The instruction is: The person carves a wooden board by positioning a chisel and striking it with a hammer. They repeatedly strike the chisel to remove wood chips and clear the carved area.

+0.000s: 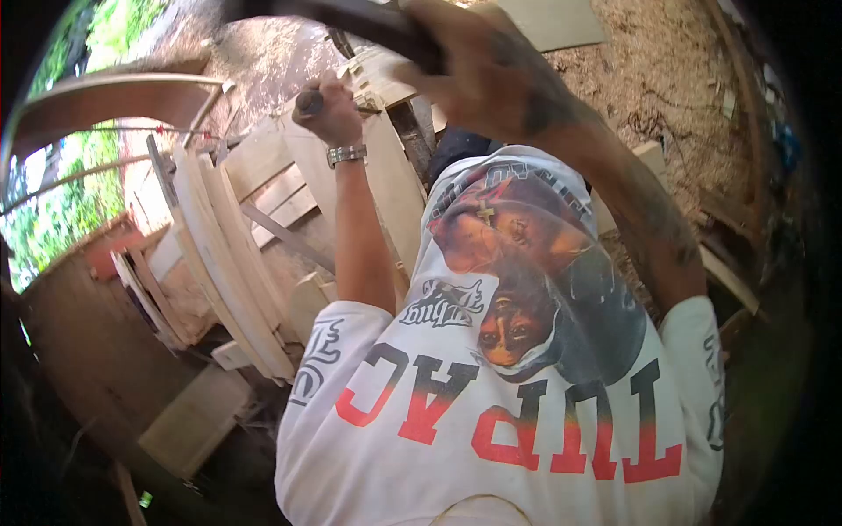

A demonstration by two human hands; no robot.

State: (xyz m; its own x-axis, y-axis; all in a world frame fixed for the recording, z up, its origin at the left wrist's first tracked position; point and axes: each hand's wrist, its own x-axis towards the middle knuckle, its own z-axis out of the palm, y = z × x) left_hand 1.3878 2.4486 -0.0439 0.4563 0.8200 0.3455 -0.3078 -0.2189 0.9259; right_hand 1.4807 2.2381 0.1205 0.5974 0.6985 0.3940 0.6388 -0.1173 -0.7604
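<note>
My left hand (331,118), with a watch on the wrist, is closed around a tool with a round wooden handle end (309,103). A thin dark part of the tool shows at the hand's right side, above a pale wooden workpiece (377,145). Raised higher and nearer the camera, my right hand (465,70) grips a dark, bar-like handle (368,24), blurred by motion. It points to the upper left, where its far end is blurred at the frame's edge.
Pale curved boards (219,237) stand stacked at the left. A loose plank (195,421) lies at the lower left, and a curved brown panel (114,110) is at the upper left. Wood shavings (653,79) cover the ground. A flat board (553,22) lies at the top.
</note>
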